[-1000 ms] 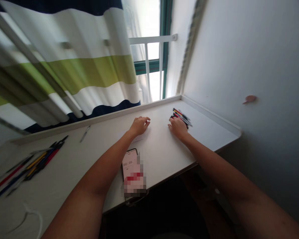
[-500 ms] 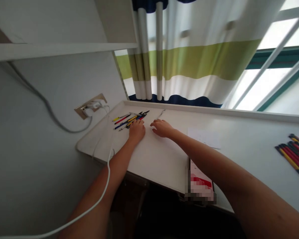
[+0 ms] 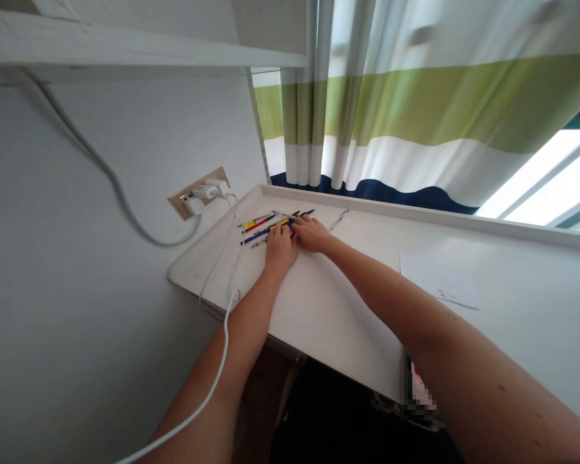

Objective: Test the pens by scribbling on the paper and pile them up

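A: so what's changed for us here? Half a second ago our right hand (image 3: 312,233) hung off to the side of the pens (image 3: 256,238), and now it's right in there with our left hand (image 3: 281,248)

B: yep, we've got the two together, side by side over the right-hand ends, fingers bent down among the pens — so it's two-handed handling now, not one

A: are we actually gripping any?

B: can't tell, our own fingers hide the contact. We do see a bit of red between the hands, and the far ends poke out leftward, a little fanned, flat on the desk (image 3: 328,309)

A: and the stray?

B: the loose pen (image 3: 339,220) lies by itself just beside our right hand, apart from the rest. The paper (image 3: 439,280) is well off to the right, and our right forearm (image 3: 391,296) covers part of the phone (image 3: 421,392) — neither looks in our way
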